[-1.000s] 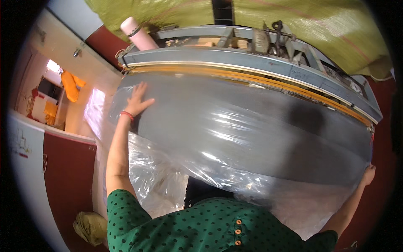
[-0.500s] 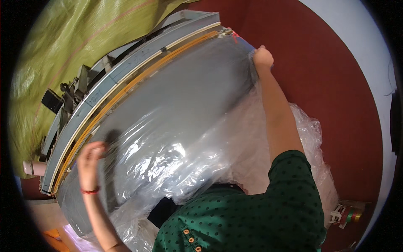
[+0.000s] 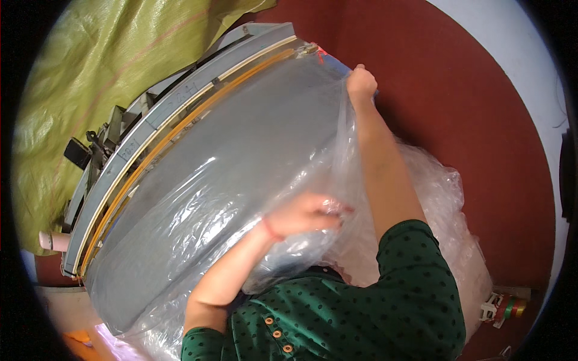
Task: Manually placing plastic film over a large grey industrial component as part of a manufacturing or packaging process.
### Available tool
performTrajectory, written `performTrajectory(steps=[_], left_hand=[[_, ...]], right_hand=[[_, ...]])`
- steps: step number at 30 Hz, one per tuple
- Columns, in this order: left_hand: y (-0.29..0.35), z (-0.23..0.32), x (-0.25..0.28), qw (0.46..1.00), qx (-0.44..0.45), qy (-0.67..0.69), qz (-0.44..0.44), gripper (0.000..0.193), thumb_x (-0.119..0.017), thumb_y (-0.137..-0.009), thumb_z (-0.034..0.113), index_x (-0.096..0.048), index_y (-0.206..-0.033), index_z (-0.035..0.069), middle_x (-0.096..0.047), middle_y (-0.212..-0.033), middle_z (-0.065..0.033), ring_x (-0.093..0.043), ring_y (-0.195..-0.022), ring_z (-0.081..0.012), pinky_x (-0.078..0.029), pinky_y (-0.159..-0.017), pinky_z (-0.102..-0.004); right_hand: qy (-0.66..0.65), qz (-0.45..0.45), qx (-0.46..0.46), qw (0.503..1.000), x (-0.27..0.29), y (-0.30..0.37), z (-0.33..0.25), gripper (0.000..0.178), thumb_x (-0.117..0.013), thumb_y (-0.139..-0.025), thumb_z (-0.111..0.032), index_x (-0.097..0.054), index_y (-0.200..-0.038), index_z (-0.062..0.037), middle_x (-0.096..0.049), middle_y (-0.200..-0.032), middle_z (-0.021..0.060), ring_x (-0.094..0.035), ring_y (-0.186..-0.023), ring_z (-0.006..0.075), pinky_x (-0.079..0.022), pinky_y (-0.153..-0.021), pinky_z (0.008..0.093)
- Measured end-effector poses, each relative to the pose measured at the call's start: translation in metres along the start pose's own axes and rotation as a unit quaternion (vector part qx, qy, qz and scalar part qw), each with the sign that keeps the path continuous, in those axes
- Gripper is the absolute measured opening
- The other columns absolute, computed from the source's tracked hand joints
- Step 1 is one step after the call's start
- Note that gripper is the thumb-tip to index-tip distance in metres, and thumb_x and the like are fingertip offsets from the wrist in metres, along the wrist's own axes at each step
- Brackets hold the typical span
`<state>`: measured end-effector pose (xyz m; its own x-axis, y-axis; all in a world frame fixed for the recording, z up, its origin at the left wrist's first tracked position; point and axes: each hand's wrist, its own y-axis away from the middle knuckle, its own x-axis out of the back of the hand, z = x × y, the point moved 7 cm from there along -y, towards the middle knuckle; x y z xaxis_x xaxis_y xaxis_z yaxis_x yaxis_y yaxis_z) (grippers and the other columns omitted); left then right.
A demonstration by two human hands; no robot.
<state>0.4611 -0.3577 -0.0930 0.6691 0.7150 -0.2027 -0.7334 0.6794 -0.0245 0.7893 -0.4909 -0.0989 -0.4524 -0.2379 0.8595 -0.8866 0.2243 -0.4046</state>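
Observation:
A clear plastic sheet [image 3: 198, 222] lies crinkled and shiny over a grey table top. At the table's far right corner, my right hand [image 3: 361, 83] is closed in a fist around the sheet's edge, with the plastic hanging in folds below it. My left hand [image 3: 307, 213] is over the sheet near my body, blurred by motion. Its fingers look stretched out and apart, by the plastic folds under my right arm. Whether it touches the plastic is hard to tell.
Along the table's far side runs a grey metal rail [image 3: 135, 137] with an orange strip [image 3: 174, 129]. Behind it hangs a yellow-green tarp [image 3: 114, 54]. A pink bottle [image 3: 54, 241] stands at the left. Bunched plastic [image 3: 433, 180] hangs at my right, near ribbon-like spools [image 3: 506, 308].
My left hand has swept right from the table's left side to the plastic near my right arm. My right hand keeps its hold and has shifted slightly left in view.

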Motion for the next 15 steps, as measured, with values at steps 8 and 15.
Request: performTrajectory(steps=[8,15], left_hand=[[0.325,0.072,-0.002,0.647,-0.328,0.168,0.668,0.018,-0.058,-0.077,0.02,-0.056,-0.089,0.006,-0.057,-0.074,-0.0016,-0.054,-0.066,-0.0218,-0.045,-0.057,-0.0321],[0.523,0.062,-0.041,0.494,-0.256,0.12,0.822,0.02,-0.053,-0.081,0.024,-0.054,-0.093,0.007,-0.055,-0.076,-0.0004,-0.052,-0.064,-0.0193,-0.044,-0.057,-0.0302]], right_hand=[[0.044,-0.018,0.015,0.999,0.022,0.008,-0.001,0.025,-0.04,-0.083,-0.018,-0.057,-0.094,-0.0035,-0.06,-0.094,0.0175,-0.058,-0.09,0.0328,-0.047,-0.075,0.0432],[0.035,-0.072,0.017,0.997,-0.004,0.003,-0.009,0.034,-0.045,-0.082,-0.033,-0.052,-0.106,-0.0104,-0.057,-0.104,0.0167,-0.054,-0.097,0.0355,-0.043,-0.078,0.0454]])
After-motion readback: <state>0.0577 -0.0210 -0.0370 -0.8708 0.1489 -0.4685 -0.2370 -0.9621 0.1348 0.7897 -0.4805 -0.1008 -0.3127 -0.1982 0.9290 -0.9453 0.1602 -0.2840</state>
